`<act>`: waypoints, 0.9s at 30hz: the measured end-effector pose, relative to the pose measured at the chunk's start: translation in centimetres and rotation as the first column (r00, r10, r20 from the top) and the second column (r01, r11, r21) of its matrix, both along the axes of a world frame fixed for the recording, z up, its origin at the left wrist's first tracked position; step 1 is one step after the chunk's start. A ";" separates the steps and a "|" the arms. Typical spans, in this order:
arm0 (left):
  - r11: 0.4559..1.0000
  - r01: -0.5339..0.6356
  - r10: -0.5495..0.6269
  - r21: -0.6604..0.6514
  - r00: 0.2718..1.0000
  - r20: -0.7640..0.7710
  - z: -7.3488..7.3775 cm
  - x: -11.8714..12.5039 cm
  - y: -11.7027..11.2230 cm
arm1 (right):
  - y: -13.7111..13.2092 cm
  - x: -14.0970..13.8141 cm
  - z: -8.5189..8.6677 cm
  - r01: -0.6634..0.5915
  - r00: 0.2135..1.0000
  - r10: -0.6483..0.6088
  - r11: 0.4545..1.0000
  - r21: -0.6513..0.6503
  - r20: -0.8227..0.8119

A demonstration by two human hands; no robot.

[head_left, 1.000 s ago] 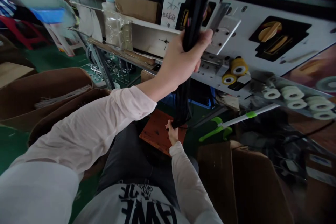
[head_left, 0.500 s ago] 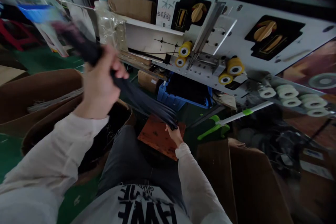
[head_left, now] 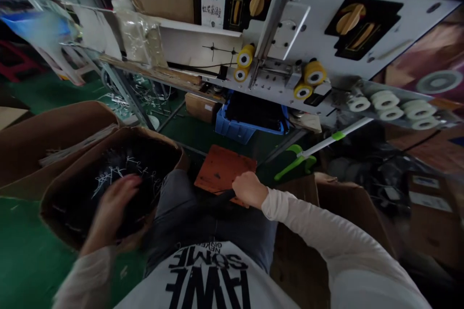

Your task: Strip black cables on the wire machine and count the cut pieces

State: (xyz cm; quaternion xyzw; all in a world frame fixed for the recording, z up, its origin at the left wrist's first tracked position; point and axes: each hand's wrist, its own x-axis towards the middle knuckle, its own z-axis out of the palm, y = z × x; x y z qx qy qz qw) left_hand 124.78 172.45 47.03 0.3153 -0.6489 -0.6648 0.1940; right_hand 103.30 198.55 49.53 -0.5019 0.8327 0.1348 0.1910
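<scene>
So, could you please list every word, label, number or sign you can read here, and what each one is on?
"AWE": large black print on the white shirt, upside down in view.
"SOME": the neighbouring line, also upside down.
Small shirt lettering: not fully legible, possibly "NEVER".
Handwritten characters on the machine panel: too blurred to read.
Labels on the cardboard box at far right: too blurred to read.

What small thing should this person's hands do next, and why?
Probably bring the left hand across to the black strands: the closed right hand, near the orange board, seems to hold them alone, while the left, blurred, is over the open cardboard box, its grip unclear.
</scene>
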 end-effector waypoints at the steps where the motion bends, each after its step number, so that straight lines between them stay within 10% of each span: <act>1: 0.987 0.158 -0.156 -0.028 0.985 0.070 -0.9 -2.2 2.2 | -0.5 0.1 0.2 0.003 1.000 -0.003 1.000 -0.016 -0.013; 5: 0.677 0.694 -0.686 -0.244 0.715 0.131 -2.7 -10.4 11.1 | -1.9 0.7 1.4 0.019 0.999 -0.022 0.998 -0.064 -0.042; 9: 0.674 0.694 -0.658 -0.253 0.719 0.224 -3.4 -14.1 15.8 | -2.4 1.0 2.5 0.083 0.995 -0.086 0.994 -0.066 -0.049; 14: 0.670 0.727 -0.704 -0.150 0.687 0.182 -3.6 -15.0 14.9 | -0.5 -2.2 4.4 0.005 0.998 -0.021 0.961 -0.276 -0.056; 17: 0.619 0.781 -0.786 0.083 0.615 0.071 -3.0 -14.7 13.2 | 1.4 -5.1 4.8 0.077 0.981 0.041 0.812 -0.578 0.189; 21: 0.445 0.736 -0.751 0.510 0.617 -0.235 -2.4 -14.1 11.6 | 1.6 -5.8 2.8 0.416 0.778 0.136 0.621 -0.665 0.614; 27: 0.404 0.685 -0.703 0.606 0.657 -0.274 -3.0 -13.0 11.9 | -0.9 -2.8 -1.1 0.637 0.629 0.182 0.436 -0.636 0.755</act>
